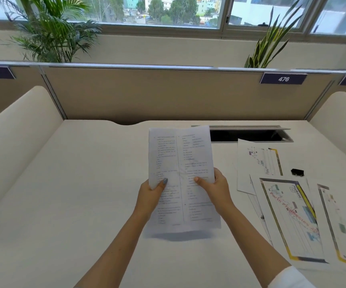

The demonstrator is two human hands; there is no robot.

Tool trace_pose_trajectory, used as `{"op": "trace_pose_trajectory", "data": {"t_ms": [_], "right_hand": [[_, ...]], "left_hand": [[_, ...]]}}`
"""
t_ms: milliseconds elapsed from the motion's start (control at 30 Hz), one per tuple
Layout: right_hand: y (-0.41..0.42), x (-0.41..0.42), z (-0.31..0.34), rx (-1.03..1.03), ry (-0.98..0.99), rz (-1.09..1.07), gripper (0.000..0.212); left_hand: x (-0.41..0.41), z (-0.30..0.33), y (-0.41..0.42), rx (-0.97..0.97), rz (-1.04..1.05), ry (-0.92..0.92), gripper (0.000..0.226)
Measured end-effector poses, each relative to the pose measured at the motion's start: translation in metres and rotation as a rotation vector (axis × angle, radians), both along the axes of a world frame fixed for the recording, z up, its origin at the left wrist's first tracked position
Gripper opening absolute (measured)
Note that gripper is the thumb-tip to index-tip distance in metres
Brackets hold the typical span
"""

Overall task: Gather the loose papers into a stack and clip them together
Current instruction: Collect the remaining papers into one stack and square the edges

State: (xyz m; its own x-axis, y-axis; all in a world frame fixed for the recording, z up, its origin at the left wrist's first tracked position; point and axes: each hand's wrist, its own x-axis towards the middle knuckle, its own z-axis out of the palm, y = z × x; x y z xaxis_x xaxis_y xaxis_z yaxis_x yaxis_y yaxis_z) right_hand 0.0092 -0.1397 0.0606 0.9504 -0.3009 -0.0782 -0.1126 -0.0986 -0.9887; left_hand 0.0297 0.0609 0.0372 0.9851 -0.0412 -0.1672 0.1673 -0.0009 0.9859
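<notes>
Two hands, left hand (151, 192) and right hand (215, 188), hold one printed sheet (180, 154). At least four loose papers (288, 217) overlap on the counter (74, 183), the exact number unclear. One black clip (297, 172), two potted plants (49, 36).

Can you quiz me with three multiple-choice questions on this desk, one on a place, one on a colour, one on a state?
1. Where does the small black binder clip lie?
A. right of the held sheet
B. left of it
C. on it

2. What colour is the number label reading 476?
A. red
B. dark blue
C. green

3. How is the white printed text sheet held?
A. flat on the white desk
B. by left hand and right hand
C. by one hand

Answers: 1 A, it sits among the loose colour-printed papers. 2 B, white digits on dark blue. 3 B, a thumb on each side.
</notes>
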Motion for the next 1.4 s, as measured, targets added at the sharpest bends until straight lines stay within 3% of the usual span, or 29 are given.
{"op": "trace_pose_trajectory", "data": {"t_ms": [533,633,733,867,933,1067,1300,1400], "right_hand": [[-0.164,-0.016,-0.015,-0.209,0.204,-0.014,0.029],[-0.204,-0.021,-0.023,-0.357,0.215,-0.032,0.029],[-0.248,-0.029,-0.041,-0.67,0.165,-0.073,0.033],[-0.3,-0.048,-0.071,-1.069,0.371,0.052,0.056],[-0.305,-0.057,-0.081,-1.13,0.462,0.134,0.072],[-0.299,-0.06,-0.092,-1.198,0.423,0.175,0.109],[-0.254,-0.053,-0.092,-1.174,0.369,0.227,0.111],[-0.231,-0.049,-0.092,-1.176,0.34,0.262,0.11]], "left_hand": [[-0.025,-0.019,-0.14,0.014,-0.035,0.115,0.031],[-0.03,-0.028,-0.16,0.026,-0.036,0.144,0.036],[-0.037,-0.037,-0.176,0.038,-0.047,0.159,0.038],[-0.043,-0.046,-0.191,0.035,-0.013,0.168,0.036],[-0.043,-0.045,-0.187,0.023,-0.002,0.15,0.035],[-0.045,-0.043,-0.178,-0.012,0.012,0.161,0.036],[-0.056,-0.043,-0.156,-0.048,0.138,0.184,0.028],[-0.064,-0.042,-0.139,-0.058,0.177,0.186,0.036]]}}
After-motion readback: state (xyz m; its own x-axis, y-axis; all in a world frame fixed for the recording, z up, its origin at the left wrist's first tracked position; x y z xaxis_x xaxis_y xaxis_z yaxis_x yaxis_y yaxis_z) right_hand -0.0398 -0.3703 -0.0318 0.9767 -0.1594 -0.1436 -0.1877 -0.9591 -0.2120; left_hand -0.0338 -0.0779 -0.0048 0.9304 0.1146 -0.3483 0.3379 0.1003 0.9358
